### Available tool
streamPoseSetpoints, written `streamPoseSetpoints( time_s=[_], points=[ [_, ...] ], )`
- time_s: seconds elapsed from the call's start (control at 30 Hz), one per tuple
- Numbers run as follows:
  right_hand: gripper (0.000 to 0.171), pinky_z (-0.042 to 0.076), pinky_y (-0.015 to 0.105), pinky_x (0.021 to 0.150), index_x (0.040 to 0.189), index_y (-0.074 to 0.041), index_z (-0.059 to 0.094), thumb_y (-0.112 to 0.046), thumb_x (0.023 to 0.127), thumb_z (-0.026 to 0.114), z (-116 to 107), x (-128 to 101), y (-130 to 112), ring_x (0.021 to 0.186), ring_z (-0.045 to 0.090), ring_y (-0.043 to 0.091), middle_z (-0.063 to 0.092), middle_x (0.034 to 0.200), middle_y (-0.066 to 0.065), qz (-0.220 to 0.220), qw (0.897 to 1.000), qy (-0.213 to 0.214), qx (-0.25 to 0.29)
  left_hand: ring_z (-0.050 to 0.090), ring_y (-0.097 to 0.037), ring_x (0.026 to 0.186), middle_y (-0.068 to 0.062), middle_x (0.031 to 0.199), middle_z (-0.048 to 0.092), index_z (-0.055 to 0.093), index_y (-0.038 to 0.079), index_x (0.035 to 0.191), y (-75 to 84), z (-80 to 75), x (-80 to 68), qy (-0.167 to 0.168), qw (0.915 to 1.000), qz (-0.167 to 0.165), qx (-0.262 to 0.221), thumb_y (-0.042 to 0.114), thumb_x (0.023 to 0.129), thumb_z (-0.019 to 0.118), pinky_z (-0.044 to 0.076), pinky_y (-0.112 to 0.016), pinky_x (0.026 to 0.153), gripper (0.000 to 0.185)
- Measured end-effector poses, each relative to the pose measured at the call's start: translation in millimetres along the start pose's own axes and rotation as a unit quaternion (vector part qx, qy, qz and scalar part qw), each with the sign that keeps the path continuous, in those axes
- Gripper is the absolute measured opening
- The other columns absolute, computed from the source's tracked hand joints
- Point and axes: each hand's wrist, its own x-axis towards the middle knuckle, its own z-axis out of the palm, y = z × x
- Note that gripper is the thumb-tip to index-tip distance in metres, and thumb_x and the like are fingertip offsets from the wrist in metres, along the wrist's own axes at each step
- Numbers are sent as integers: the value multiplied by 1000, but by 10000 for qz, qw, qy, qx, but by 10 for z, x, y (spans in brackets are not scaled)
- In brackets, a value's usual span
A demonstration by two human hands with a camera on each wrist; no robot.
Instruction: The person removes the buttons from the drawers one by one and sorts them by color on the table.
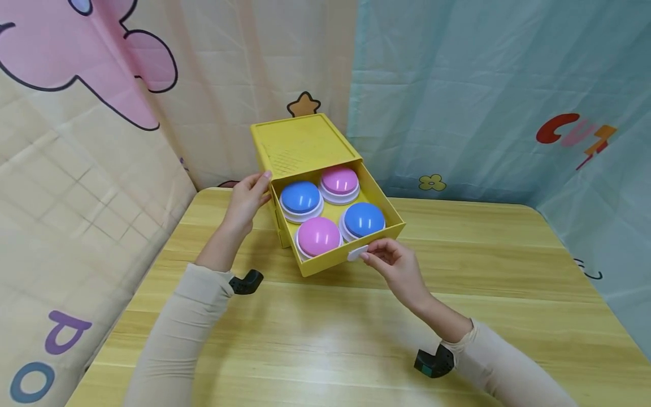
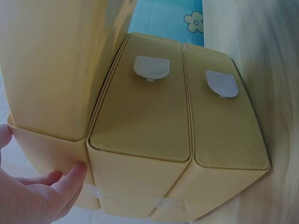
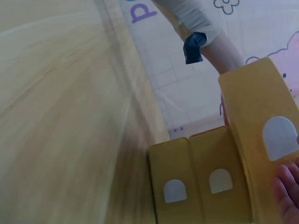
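A yellow drawer cabinet [image 1: 305, 144] stands on the table with its top drawer [image 1: 328, 264] pulled well out. Inside the drawer sit two blue domed buttons [image 1: 364, 219] and two pink ones [image 1: 319, 236], each on a white base. My left hand [image 1: 246, 198] holds the cabinet's upper left side near the front, thumb at the top edge and fingertips [image 2: 78, 173] against the side wall. With thumb and fingers, my right hand [image 1: 399, 268] pinches the white tab [image 1: 357, 253] on the drawer's front.
Below the pulled-out drawer, two lower drawers [image 2: 140, 107] are closed, each with a white tab [image 2: 152, 67]. The wooden table [image 1: 315, 339] carries the cabinet near its back edge. Printed curtains [image 1: 458, 113] hang behind and at the sides.
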Motion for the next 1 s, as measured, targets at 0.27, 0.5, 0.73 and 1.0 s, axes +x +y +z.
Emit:
streamPoseSetpoints(
  time_s=[0.27, 0.5, 0.73, 1.0],
  points=[
    [25, 51, 20, 68, 97, 1, 62, 1, 73, 72, -366, 219, -363, 74, 56, 14, 61, 86, 6, -1243, 9836, -127, -1304, 39, -27, 119, -19, 133, 37, 33, -8, 133, 23, 7, -22, 37, 10000, -17, -24, 30, 94, 47, 39, -34, 96, 57],
    [59, 47, 37, 86, 119, -3, 53, -27, 71, 77, -457, 713, -658, 99, 54, 25, 56, 114, 9, -1121, 9413, -1626, -2737, 39, -27, 119, -19, 133, 37, 33, -9, 133, 10, 5, -13, 26, 10000, -19, -42, 30, 94, 47, 39, -33, 96, 56],
    [80, 41, 44, 93, 133, -2, 38, -28, 69, 79, -420, 1098, -671, 114, 45, 34, 43, 131, 16, -551, 8852, -3372, -3158, 38, -27, 120, -19, 134, 36, 33, -9, 133, -7, 10, -13, 35, 10000, -28, -66, 31, 94, 47, 39, -34, 96, 58],
    [71, 45, 38, 90, 126, 3, 45, -19, 69, 80, -308, 1215, -679, 107, 48, 26, 51, 121, 14, -824, 8220, -4098, -3868, 38, -27, 120, -18, 135, 35, 32, -7, 134, -6, -1, -15, 40, 10000, -14, -50, 31, 94, 47, 39, -34, 96, 58]
  ],
)
